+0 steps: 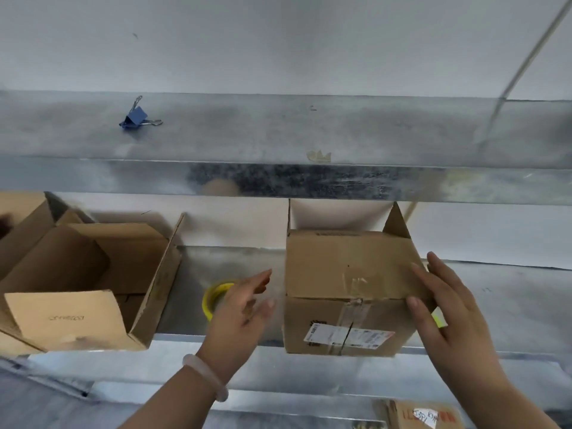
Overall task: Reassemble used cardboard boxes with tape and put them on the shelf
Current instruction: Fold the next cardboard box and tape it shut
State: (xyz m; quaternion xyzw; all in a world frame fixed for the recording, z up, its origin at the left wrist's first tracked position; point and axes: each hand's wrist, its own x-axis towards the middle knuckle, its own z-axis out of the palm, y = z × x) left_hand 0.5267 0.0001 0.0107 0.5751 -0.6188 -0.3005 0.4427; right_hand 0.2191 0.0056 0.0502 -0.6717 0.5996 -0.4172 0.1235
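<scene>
A taped brown cardboard box (346, 274) with a white shipping label stands on the lower metal shelf (510, 301), right of centre; two of its far flaps stick up. My right hand (442, 305) rests flat against the box's right top edge, fingers spread. My left hand (244, 305) hovers open just left of the box, apart from it, with a pale bracelet on the wrist. Behind that hand a yellow-cored tape roll (213, 297) stands on the shelf, partly hidden. An open cardboard box (93, 286) with raised flaps sits at the left on the same shelf.
The upper metal shelf (278, 131) holds a blue binder clip (134, 117) at the left and a scrap of tape (318, 156) near its front edge. A white wall lies behind. Another labelled cardboard piece (424, 414) shows at the bottom right, below the shelf.
</scene>
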